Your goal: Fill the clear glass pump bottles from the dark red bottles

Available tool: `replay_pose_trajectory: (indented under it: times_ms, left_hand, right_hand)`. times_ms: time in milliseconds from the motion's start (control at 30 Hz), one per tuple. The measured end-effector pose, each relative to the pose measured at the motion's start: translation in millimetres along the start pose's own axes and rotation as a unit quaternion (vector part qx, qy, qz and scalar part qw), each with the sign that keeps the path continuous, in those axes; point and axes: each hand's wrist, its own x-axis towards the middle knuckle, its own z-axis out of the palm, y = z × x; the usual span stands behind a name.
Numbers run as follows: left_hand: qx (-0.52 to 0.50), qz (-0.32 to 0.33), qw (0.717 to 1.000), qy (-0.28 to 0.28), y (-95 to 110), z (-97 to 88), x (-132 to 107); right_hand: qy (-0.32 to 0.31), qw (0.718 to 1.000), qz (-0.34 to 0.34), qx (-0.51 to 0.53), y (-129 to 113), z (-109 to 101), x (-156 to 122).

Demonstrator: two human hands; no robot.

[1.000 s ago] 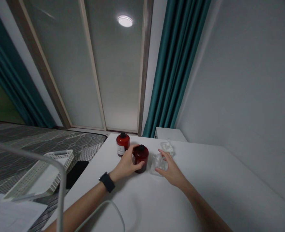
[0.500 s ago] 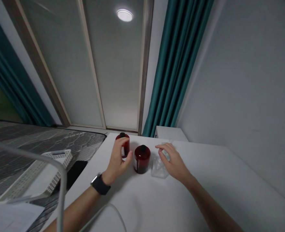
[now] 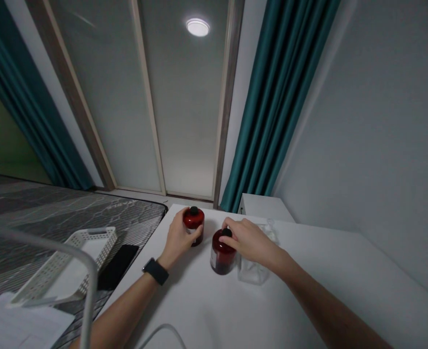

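Two dark red bottles with black caps stand upright on the white table (image 3: 214, 310). My left hand (image 3: 177, 237) wraps round the left bottle (image 3: 194, 219), thumb in front and fingers along its far left side. At the right bottle (image 3: 222, 259), my right hand (image 3: 248, 238) grips the black cap (image 3: 227, 232) from above, thumb on the near side and fingers behind. Crumpled clear plastic packaging (image 3: 253, 272) lies right beside that bottle, partly hidden under my right hand and wrist.
A pale cable or tube (image 3: 90, 291) curves up at the left, and its lower loop crosses the table's near part. Left of the table are a white basket (image 3: 104, 237), a black flat object (image 3: 119, 266) and papers (image 3: 24, 320). A white cabinet (image 3: 266, 207) stands behind the table.
My right hand has moved left from over the plastic onto the right bottle's cap. My left hand has closed round the left bottle. The view has shifted slightly.
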Motion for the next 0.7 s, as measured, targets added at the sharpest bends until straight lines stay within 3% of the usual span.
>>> replay_pose_trajectory:
  times_ms: [233, 500, 700]
  left_hand:
    - [-0.010, 0.001, 1.000, 0.017, -2, -10.6, 2]
    - [0.024, 0.005, 0.999, 0.023, -11, -32.5, -9]
    - [0.033, 0.048, 0.998, -0.033, -9, -40.6, -18]
  right_hand:
    - [-0.012, 0.999, -0.044, 0.006, 20, 8, 15]
    - [-0.017, 0.994, -0.110, 0.011, 39, 16, 62]
    - [-0.020, 0.992, -0.123, 0.035, 39, 23, 97]
